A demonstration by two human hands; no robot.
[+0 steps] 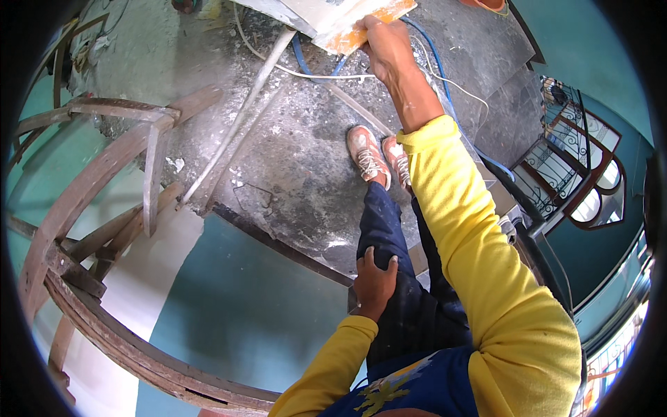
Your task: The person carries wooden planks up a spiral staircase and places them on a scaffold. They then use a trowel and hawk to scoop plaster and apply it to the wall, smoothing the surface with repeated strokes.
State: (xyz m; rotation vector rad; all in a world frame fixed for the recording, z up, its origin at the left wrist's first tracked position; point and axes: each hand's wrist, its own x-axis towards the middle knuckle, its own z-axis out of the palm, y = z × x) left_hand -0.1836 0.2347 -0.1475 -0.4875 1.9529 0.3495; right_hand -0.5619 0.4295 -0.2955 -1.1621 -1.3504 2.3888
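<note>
My right hand (388,47) reaches far out at the top of the view, fingers closed on the edge of an orange flat plate (344,43) smeared with white plaster. The plate lies against a whitish board (306,10) at the top edge, whose far part is out of view. Closer in, my left hand (375,286) rests on my thigh over the dark blue trousers (381,222). It holds nothing, with thumb and forefinger apart.
A pale pole (240,115) slants across the stained grey floor. Blue hose (445,73) and white cable (313,74) wind near the plate. Wooden framing (90,187) stands at the left, and a dark railing (556,174) with scrollwork at the right. An orange container (484,3) shows at the top right.
</note>
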